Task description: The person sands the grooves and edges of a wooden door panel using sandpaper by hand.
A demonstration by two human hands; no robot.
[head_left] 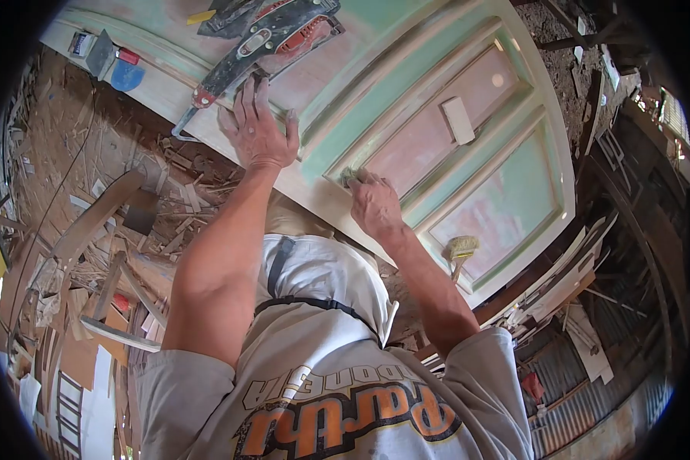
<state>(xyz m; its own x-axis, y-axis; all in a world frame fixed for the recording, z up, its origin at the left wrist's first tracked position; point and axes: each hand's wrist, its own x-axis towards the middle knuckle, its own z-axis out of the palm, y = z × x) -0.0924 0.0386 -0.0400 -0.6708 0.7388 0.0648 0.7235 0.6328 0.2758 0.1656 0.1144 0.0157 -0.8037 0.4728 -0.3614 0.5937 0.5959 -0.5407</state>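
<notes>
A panelled wooden door (429,69), patchy with green and pinkish filler, lies in front of me. My left hand (259,130) rests flat on its near frame, fingers spread, just below a black and red power tool (272,38). Close to a panel's lower corner, my right hand (376,203) is closed on a small greenish piece (350,176), pressed to the moulding. It looks like a folded abrasive pad, though the fingers partly cover it. A pale rectangular block (458,120) sits on the middle panel, and a paintbrush (461,249) lies near the right edge.
Flat scrapers, one with a blue blade (127,75), lie at the door's left end beside a red-handled piece (128,56). Wood scraps and shavings (180,188) cover the ground below. A curved wooden piece (100,211) stands at the left; corrugated metal sheets (583,425) are at lower right.
</notes>
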